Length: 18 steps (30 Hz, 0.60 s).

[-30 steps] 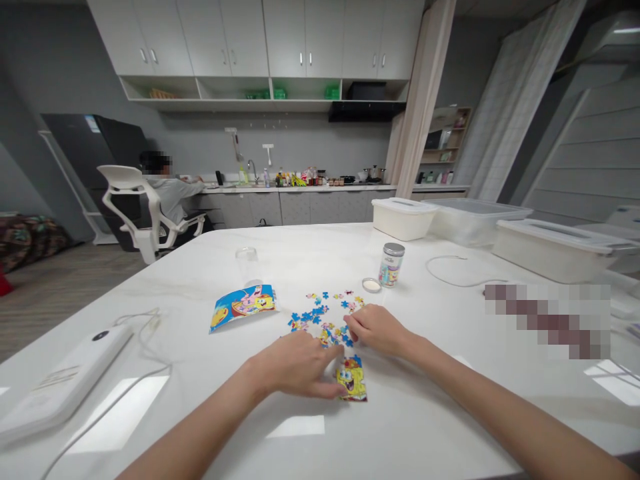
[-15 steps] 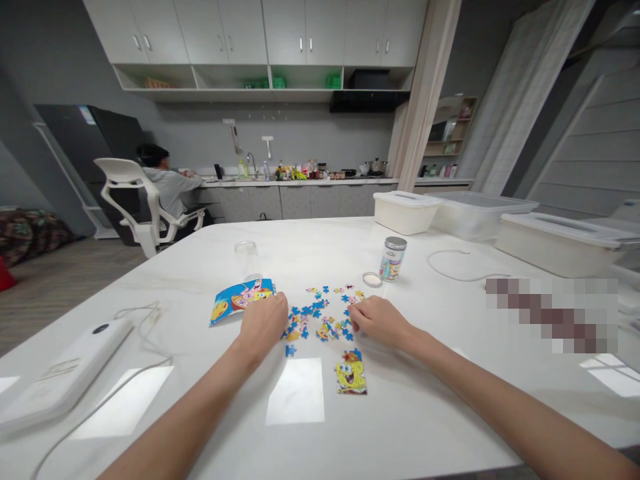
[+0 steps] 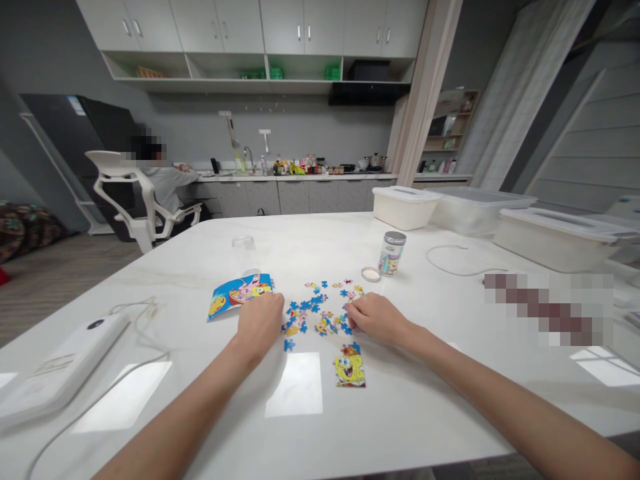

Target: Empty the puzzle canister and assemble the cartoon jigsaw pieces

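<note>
Loose jigsaw pieces (image 3: 316, 303), mostly blue with some yellow and pink, lie scattered between my two hands. My left hand (image 3: 261, 320) is closed at their left edge, next to a curved picture sheet (image 3: 237, 293) with a cartoon print. Its fingertips are hidden, so whatever it may hold does not show. On the right side my right hand (image 3: 374, 317) rests with curled fingers against the pieces; its fingertips are also out of sight. Closer to me lies a joined puzzle section (image 3: 350, 368) with a yellow cartoon face. A single blue jigsaw piece (image 3: 289, 345) sits apart at the lower left.
Behind my right hand stand a printed tin (image 3: 392, 255) and a round lid (image 3: 371, 274). A clear cup (image 3: 244, 253) is behind the sheet. A white device (image 3: 65, 363) with a cable lies left; white bins (image 3: 405, 208) stand back right. A person sits far left.
The whole view has shifted slightly, with the scene a little higher in the picture. Both hands stay closed in nearly the same places beside the pieces.
</note>
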Each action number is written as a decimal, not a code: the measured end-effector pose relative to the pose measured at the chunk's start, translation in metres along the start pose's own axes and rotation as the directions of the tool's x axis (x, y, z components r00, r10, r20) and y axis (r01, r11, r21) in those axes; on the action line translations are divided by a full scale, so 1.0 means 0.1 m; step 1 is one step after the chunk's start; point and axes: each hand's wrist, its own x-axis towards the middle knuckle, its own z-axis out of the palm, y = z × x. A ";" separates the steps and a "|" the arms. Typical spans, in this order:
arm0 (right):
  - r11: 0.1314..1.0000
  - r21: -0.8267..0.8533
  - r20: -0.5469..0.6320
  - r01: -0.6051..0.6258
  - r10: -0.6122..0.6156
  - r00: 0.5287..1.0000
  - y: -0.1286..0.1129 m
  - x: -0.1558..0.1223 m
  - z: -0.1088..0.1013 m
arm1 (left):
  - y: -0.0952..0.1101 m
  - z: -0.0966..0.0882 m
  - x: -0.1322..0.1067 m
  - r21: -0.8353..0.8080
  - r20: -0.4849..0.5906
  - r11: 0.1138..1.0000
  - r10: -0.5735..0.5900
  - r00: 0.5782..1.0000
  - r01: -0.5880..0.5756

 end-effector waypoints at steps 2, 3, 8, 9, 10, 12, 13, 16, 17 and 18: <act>1.000 0.001 0.008 0.009 -0.009 1.000 0.01 0.00 0.01 | -0.02 0.04 0.04 0.006 -0.006 1.000 0.014 1.000 -0.014; 1.000 0.001 0.010 0.012 -0.012 1.000 0.01 0.00 0.01 | -0.03 0.05 0.06 0.011 -0.009 1.000 0.027 1.000 -0.027; 1.000 -0.006 0.018 0.002 -0.002 1.000 0.00 0.00 0.01 | -0.04 0.08 0.09 -0.008 0.001 0.993 0.117 0.993 -0.117; 1.000 -0.004 0.020 -0.002 0.003 1.000 -0.01 0.00 0.01 | -0.04 0.08 0.10 -0.020 0.002 0.991 0.134 0.991 -0.133; 1.000 -0.001 0.022 -0.006 0.006 1.000 -0.01 0.00 0.00 | -0.04 0.09 0.10 -0.036 0.002 0.988 0.151 0.989 -0.151; 1.000 0.011 0.027 -0.008 0.008 1.000 -0.02 0.00 0.01 | -0.03 0.09 0.11 -0.062 -0.010 0.981 0.184 0.983 -0.185; 1.000 0.015 0.029 -0.009 0.008 1.000 -0.02 0.00 0.01 | -0.03 0.09 0.11 -0.067 -0.018 0.978 0.195 0.981 -0.196; 1.000 0.021 0.028 -0.006 0.005 1.000 -0.01 0.00 0.02 | -0.03 0.10 0.12 -0.045 -0.028 0.981 0.190 0.981 -0.191; 1.000 0.022 0.026 -0.004 0.003 1.000 0.00 0.00 0.02 | -0.03 0.10 0.12 -0.034 -0.024 0.983 0.180 0.983 -0.181; 1.000 0.022 0.024 -0.003 0.003 1.000 0.00 0.00 0.02 | -0.04 0.10 0.12 -0.024 -0.021 0.985 0.169 0.985 -0.169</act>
